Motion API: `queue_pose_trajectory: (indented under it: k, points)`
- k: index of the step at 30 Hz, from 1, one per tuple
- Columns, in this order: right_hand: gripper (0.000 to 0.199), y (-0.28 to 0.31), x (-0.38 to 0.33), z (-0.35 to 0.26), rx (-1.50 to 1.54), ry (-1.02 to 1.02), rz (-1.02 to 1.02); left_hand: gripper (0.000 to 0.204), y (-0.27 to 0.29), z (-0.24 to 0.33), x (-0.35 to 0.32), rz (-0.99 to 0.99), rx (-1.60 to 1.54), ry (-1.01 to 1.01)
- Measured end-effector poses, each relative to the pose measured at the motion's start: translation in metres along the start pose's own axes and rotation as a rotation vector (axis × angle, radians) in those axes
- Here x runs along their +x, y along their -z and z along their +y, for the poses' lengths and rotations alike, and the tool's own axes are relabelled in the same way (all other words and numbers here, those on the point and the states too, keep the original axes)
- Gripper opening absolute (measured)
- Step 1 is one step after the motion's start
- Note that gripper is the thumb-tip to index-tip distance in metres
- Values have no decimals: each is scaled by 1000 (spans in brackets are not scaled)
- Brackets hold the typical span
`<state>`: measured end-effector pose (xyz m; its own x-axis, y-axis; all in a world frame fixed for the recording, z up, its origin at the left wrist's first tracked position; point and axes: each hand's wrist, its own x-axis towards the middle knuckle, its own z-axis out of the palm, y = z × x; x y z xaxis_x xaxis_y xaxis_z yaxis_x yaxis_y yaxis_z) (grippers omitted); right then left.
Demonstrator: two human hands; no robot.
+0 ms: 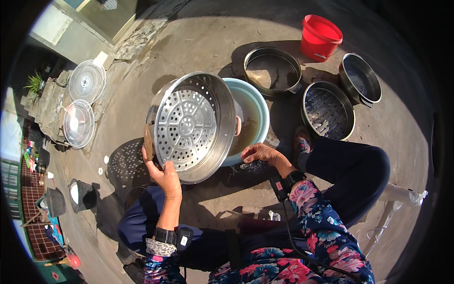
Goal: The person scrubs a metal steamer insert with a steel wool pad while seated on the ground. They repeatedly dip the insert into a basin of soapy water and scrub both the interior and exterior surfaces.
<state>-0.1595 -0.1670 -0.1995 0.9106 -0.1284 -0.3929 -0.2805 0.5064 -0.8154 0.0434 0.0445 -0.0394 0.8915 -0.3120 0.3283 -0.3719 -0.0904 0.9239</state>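
A round metal steamer basket [188, 124] with a perforated bottom is tilted up in front of me, its inside facing me. My left hand [164, 179] is closed on its lower left rim, close to a brownish side handle [148, 142]. Right of the basket, my right hand [263, 154] pinches a dark, wiry steel wool scrubber [254, 166], held apart from the basket near the basin's lower edge. A light blue basin [263, 111] of murky water stands behind the basket, which partly hides it.
Beyond the basin are a wide metal pot [294, 57], another perforated steamer tier [351, 124], a deep pan [377, 85] and a red bucket [326, 35]. Two fan grilles [78, 124] lie at the left. A dark bucket [87, 195] is nearer.
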Motion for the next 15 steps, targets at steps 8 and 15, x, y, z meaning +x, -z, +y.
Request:
queue_pose_trajectory:
  k: [8, 15]
  points:
    - [26, 6, 3, -29, 92, 255, 383, 77, -3, -6, -9, -110, 116, -101]
    - [29, -28, 40, -13, -800, 497, 612, 78, 0, 7, -11, -204, 404, -244]
